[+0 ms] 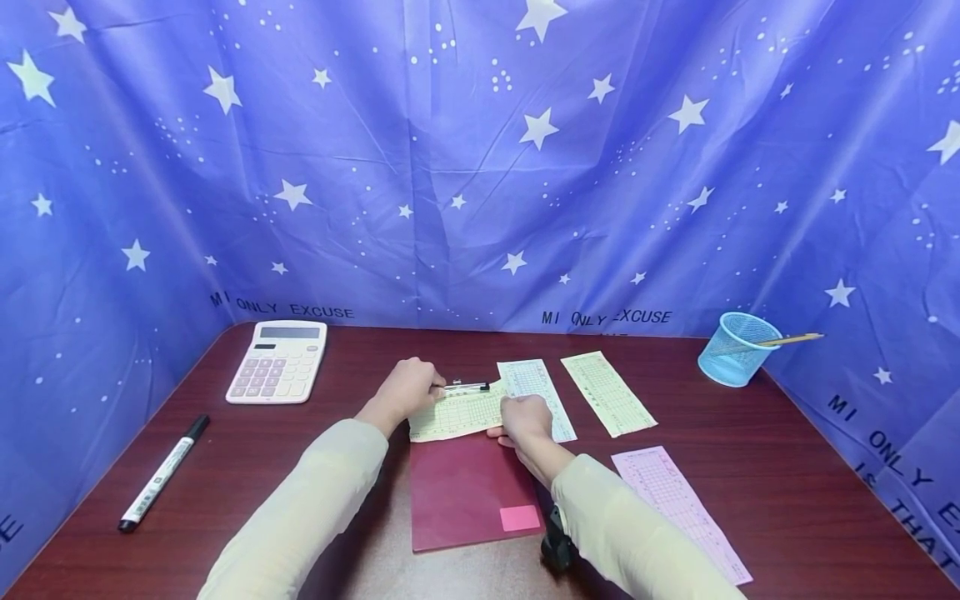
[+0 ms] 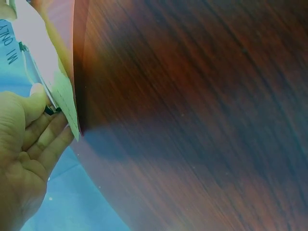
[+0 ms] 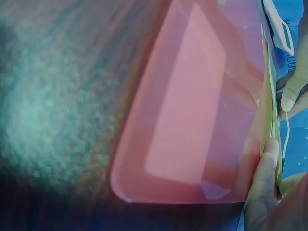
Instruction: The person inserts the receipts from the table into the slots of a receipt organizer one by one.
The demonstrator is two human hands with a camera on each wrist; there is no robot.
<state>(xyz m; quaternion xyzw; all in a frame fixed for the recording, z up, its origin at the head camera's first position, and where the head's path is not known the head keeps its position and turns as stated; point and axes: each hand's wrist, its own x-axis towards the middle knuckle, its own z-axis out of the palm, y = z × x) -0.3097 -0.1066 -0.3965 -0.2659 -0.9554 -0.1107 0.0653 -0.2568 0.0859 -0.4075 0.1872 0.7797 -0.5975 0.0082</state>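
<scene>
A maroon clipboard (image 1: 472,492) with a pink label near its lower right corner lies at the middle of the table. Across its top sits a metal clip (image 1: 468,387) with black ends. A yellow-green printed slip (image 1: 461,417) lies over the board's upper part, at the clip. My left hand (image 1: 410,387) grips the clip's left end, its thumb on top in the left wrist view (image 2: 29,144). With its thumb and fingers, my right hand (image 1: 527,421) pinches the slip's right edge. Part of that edge is hidden behind the hand.
A pale blue-green slip (image 1: 536,383), another yellow slip (image 1: 609,393) and a pink slip (image 1: 682,512) lie to the right. At the back right stands a blue mesh cup (image 1: 729,354) with a pencil (image 1: 795,339). A calculator (image 1: 277,367) and a marker (image 1: 161,479) lie left.
</scene>
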